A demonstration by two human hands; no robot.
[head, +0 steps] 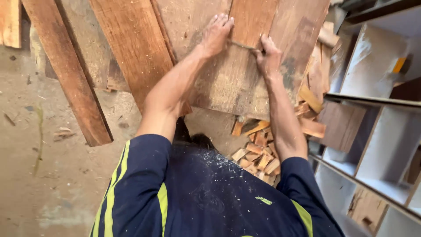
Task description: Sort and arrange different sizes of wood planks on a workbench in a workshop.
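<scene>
Against a stack of leaning boards, both hands rest on one wide wooden board that stands tilted above the dirt floor. The left hand lies flat on the board's face near its upper part, its fingers pressed together and pointing up towards the top edge. The right hand sits just beside it, its fingers curled and pinching a thin dark strip or cord that runs across the board between the two hands; what the strip is made of cannot be told. Both forearms reach up from dark blue sleeves with yellow stripes, the fabric dusted with pale sawdust. Left of the held board, a narrower reddish plank leans at a slant, and another broad plank lies between it and the held board. Below the board's lower edge, a heap of short offcuts lies on the floor. Along the right side stands a pale shelving unit with open compartments, well apart from the hands.
</scene>
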